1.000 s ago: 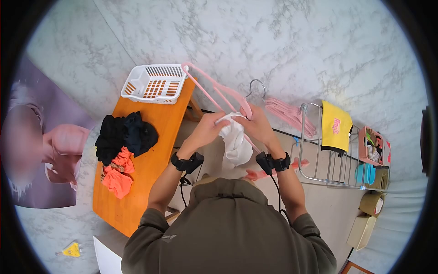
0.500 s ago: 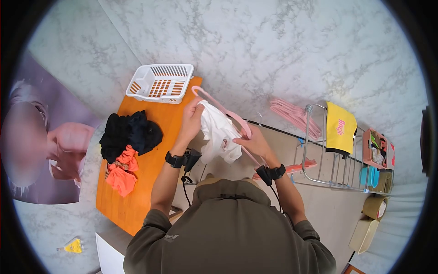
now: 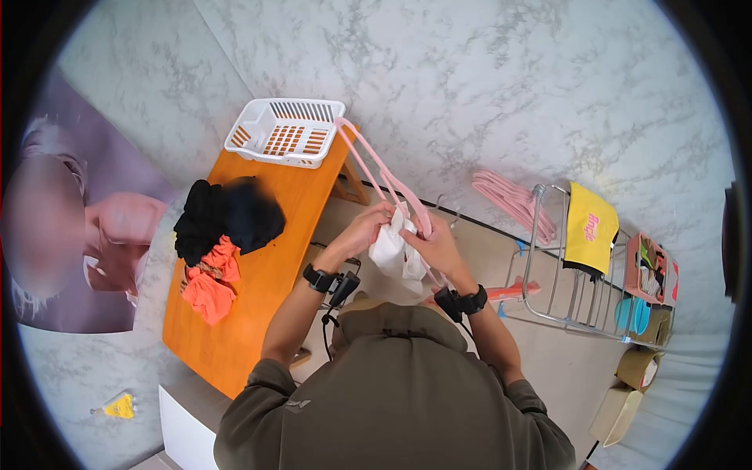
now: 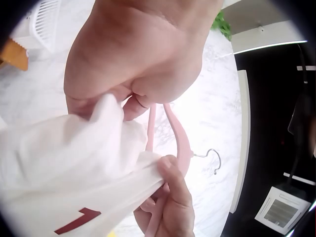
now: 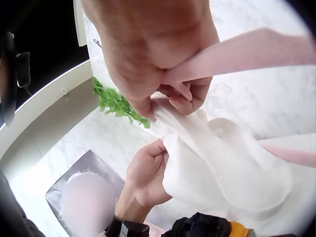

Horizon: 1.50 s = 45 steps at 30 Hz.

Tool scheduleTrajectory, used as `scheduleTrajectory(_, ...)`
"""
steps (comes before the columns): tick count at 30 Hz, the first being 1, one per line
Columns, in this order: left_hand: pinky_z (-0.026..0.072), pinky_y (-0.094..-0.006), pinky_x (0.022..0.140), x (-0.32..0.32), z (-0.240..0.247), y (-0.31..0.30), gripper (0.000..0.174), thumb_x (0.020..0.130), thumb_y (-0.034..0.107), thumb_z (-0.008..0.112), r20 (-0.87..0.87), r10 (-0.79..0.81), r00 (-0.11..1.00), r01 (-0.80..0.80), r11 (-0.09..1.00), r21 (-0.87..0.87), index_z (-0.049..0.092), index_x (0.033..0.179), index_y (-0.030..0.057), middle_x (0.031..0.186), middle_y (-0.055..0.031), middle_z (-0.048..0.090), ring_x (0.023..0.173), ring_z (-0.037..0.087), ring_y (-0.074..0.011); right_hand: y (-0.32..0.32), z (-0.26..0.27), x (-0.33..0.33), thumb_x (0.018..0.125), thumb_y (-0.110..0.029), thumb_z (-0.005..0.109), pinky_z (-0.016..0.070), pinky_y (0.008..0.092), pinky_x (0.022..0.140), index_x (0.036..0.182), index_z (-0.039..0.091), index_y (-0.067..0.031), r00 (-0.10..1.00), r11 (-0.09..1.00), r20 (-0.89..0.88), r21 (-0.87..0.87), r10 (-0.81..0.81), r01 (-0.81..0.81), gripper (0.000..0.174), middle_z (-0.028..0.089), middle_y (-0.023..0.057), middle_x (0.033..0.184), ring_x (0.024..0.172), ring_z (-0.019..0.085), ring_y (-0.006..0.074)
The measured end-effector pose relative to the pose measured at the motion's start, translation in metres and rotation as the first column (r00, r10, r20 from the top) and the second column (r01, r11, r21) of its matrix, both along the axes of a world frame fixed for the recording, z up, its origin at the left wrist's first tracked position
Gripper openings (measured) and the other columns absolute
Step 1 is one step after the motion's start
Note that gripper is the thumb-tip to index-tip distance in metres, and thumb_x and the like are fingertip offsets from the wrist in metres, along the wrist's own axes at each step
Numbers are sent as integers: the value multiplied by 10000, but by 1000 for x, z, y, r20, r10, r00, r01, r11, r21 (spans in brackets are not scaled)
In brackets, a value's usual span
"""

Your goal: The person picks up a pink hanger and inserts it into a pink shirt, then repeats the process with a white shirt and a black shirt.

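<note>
A white garment [image 3: 388, 252] with a dark red print hangs bunched between the two hands, in front of the chest. My left hand [image 3: 366, 231] pinches its upper edge; the left wrist view shows the cloth [image 4: 98, 148] gathered at those fingers. My right hand [image 3: 440, 249] grips a pink hanger [image 3: 409, 194] and holds the garment's edge under its thumb. One hanger arm slants up and left, past the left hand; the other runs down toward the right wrist. In the left wrist view the metal hook [image 4: 217, 160] points away from the cloth.
Left, a wooden table [image 3: 258, 313] bears a white basket [image 3: 309, 163], dark clothes [image 3: 205, 223] and an orange garment [image 3: 207, 301]. Right stands a metal drying rack [image 3: 540, 294] with a yellow cloth [image 3: 589, 227] and a pink basket [image 3: 638, 274]. Several pink hangers [image 3: 513, 205] lie beside it.
The left hand first swung up and left, spreading the white garment, then came back down toward the right hand. The garment is bunched again, and the hanger has tilted up to the left.
</note>
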<state>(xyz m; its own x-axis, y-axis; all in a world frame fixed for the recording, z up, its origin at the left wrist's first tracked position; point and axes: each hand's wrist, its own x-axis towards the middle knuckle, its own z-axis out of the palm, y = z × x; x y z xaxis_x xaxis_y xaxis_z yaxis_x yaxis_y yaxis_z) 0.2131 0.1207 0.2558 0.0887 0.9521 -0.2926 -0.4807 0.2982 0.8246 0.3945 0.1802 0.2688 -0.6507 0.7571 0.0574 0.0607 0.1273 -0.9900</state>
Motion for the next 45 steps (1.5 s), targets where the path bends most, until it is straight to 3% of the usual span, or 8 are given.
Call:
scheduleTrajectory(3, 458, -239, 827, 2, 3, 2, 305, 984, 241, 445, 109, -101, 989, 115, 985, -129, 572, 1134, 8, 1058, -40, 615, 969, 565, -97, -4, 2, -2, 789, -136, 740, 362, 250, 543, 855, 529, -42, 1000, 1000, 24, -4, 6, -6, 241, 453, -29, 654, 612, 405, 67)
scheduleTrajectory(8, 443, -235, 818, -1, -22, 9, 330, 977, 243, 521, -325, -180, 928, 218, 973, 83, 563, 1180, -14, 1003, -21, 630, 905, 556, -71, -10, 1, -1, 775, -154, 766, 395, 238, 564, 930, 581, -28, 998, 998, 64, -67, 12, -8, 273, 526, -10, 679, 630, 462, 66)
scheduleTrajectory(12, 450, -244, 790, -12, -33, 8, 258, 974, 186, 525, -310, -256, 916, 288, 956, 61, 577, 1130, -14, 990, -15, 621, 883, 553, -70, -15, -2, -2, 759, -163, 786, 391, 233, 556, 875, 570, -35, 998, 994, 42, -100, -41, 45, 277, 516, -21, 676, 620, 458, 60)
scheduleTrajectory(21, 504, -286, 802, -24, -20, -4, 115, 990, 105, 448, 226, 209, 952, -206, 978, -35, 552, 981, 57, 926, -37, 611, 889, 616, -129, -11, -13, 12, 705, -164, 833, 386, 246, 573, 778, 520, -51, 996, 991, 72, -125, -44, 53, 341, 446, -42, 672, 629, 422, 65)
scheduleTrajectory(34, 535, -292, 700, -30, -3, -2, 93, 922, 43, 495, 298, 125, 946, -120, 992, -35, 551, 849, 53, 815, -64, 624, 756, 635, -153, -15, -44, 1, 733, -158, 809, 404, 250, 605, 842, 586, -17, 998, 982, -50, -189, -42, 32, 286, 542, -18, 725, 660, 443, 70)
scheduleTrajectory(40, 494, -278, 644, -21, 11, -6, 113, 861, 75, 584, 330, 48, 943, -49, 999, -5, 531, 763, 53, 758, -47, 606, 708, 608, -149, -15, -34, -18, 776, -126, 755, 423, 273, 600, 880, 620, -20, 991, 989, -41, 80, -124, 127, 201, 603, 26, 747, 643, 470, 102)
scheduleTrajectory(43, 468, -269, 641, -16, 15, -5, 212, 794, 21, 663, -80, 10, 997, -3, 997, 79, 468, 734, 76, 718, -13, 525, 699, 553, -113, -12, -36, -22, 781, -123, 746, 426, 287, 594, 831, 587, -22, 991, 993, 90, 58, -104, 99, 195, 571, 44, 700, 626, 465, 121)
scheduleTrajectory(45, 465, -275, 657, -15, 22, -4, 221, 739, -15, 706, -616, 88, 783, 88, 964, 250, 495, 761, 46, 693, 0, 512, 706, 553, -110, -7, -40, -25, 784, -131, 741, 422, 294, 584, 793, 558, -20, 993, 994, 56, 42, -106, 104, 214, 539, 49, 661, 606, 453, 129)
